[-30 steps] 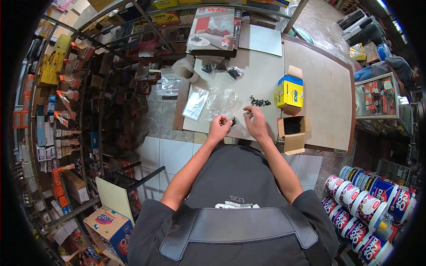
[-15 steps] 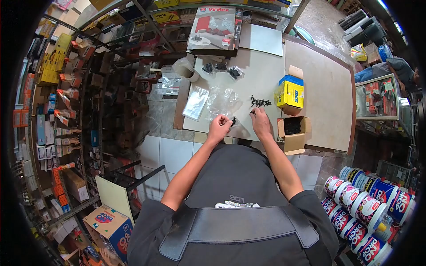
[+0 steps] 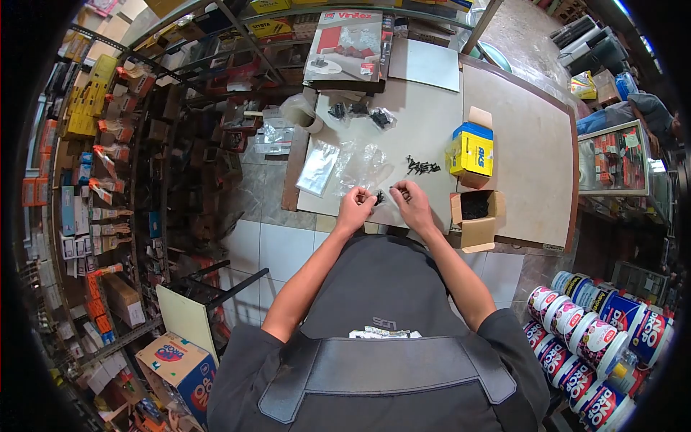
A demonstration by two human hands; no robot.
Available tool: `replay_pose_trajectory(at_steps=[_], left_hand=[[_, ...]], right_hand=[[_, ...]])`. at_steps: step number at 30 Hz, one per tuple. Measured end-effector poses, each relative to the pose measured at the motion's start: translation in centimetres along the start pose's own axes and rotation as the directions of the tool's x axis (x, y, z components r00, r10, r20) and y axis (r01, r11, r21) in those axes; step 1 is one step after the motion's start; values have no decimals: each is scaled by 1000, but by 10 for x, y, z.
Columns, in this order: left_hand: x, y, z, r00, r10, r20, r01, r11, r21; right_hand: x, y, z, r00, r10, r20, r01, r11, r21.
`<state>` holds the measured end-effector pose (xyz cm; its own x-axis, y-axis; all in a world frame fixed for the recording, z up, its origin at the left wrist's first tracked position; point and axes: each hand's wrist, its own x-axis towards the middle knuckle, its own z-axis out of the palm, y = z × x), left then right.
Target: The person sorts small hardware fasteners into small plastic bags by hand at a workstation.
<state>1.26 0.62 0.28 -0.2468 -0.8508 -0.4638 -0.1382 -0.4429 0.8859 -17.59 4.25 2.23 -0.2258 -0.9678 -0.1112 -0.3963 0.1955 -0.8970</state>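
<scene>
My left hand (image 3: pixel 355 209) pinches a small clear plastic bag (image 3: pixel 386 204) near the table's front edge. Several black screws (image 3: pixel 379 196) show at the bag, beside my left fingertips. My right hand (image 3: pixel 412 204) is at the bag's other side, thumb and fingers pressed together; a small dark bit shows at the fingertips, too small to name. Beyond that hand lies a loose pile of black screws (image 3: pixel 423 167). To its right stands an open cardboard box (image 3: pixel 478 232) with dark contents. Crumpled clear bags (image 3: pixel 363 167) and a stack of flat plastic bags (image 3: pixel 317 167) lie ahead of my left hand.
A yellow and blue AKS box (image 3: pixel 475 153) stands behind the open box. Filled small bags (image 3: pixel 381 118) lie farther back, near a Vinilex book (image 3: pixel 343 47). Shelves of goods line the left. Paint buckets (image 3: pixel 597 342) are stacked at right, and another person (image 3: pixel 633 111) is beyond.
My right hand has moved left from beside the screw pile to the small bag. My left hand stays in place, pinching the bag.
</scene>
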Motion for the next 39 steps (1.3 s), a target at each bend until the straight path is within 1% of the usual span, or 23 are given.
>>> replay_pose_trajectory(at_steps=[2,3,4,6,8,13,16,19,21,22,24,25,27,28,30,31,33,37,39], left_hand=[[0,3,2,999,28,-20,-28,1000,3],[0,1,3,999,28,-19,-28,1000,4],[1,0,4,999,32,-17,-32,999,3],[2,0,4,999,38,-15,-38,999,2],[-1,2,3,998,59,-21,-59,998,26],[0,-1,2,999,47,-15,-47,999,-7],[0,-2,1,999,45,-23,-45,999,-7],[1,-6,-2,998,41,-37,-41,999,-6],[-1,-6,-3,998,43,-46,-43,999,-10],[-3,-2,-3,998,31,-60,-31,1000,-4],[-6,0,-4,997,19,-79,-19,1000,2],[-7,1,-5,997,20,-75,-20,1000,2],[-9,1,-7,997,21,-70,-20,1000,4],[-10,1,-7,997,20,-78,-20,1000,-1],[-11,2,-7,996,21,-89,-22,1000,-8],[-12,1,-8,996,22,-88,-23,1000,-13],[-13,1,-10,995,25,-97,-27,999,-20],[-15,-3,-12,993,32,-112,-37,998,-41],[-13,-8,-13,993,25,-117,-32,998,-51]], right_hand=[[-2,-12,2,995,-41,96,31,994,108],[-2,-12,4,992,-37,117,23,992,122],[-2,-13,5,993,-37,116,23,992,122],[-1,-15,6,989,-88,122,81,995,62],[-1,-19,6,988,-94,121,88,994,59],[0,-22,3,988,-87,127,81,995,54],[5,-23,1,984,-125,129,125,992,9],[19,-14,-1,986,-138,95,141,989,-31],[39,9,-1,992,-115,-50,111,992,-67],[50,23,-3,992,-117,-47,114,991,-66],[73,46,-8,973,-151,-174,117,975,-191],[82,50,-11,973,-153,-171,120,975,-189],[96,54,-15,974,-168,-155,119,951,-286],[100,53,-15,973,-170,-154,121,951,-285],[106,54,-17,985,-168,-38,138,902,-408],[108,55,-16,985,-170,-34,142,902,-408],[111,58,-12,981,-185,57,187,827,-530],[113,58,-6,984,-172,51,172,819,-547],[113,53,-9,996,-72,56,90,866,-492]])
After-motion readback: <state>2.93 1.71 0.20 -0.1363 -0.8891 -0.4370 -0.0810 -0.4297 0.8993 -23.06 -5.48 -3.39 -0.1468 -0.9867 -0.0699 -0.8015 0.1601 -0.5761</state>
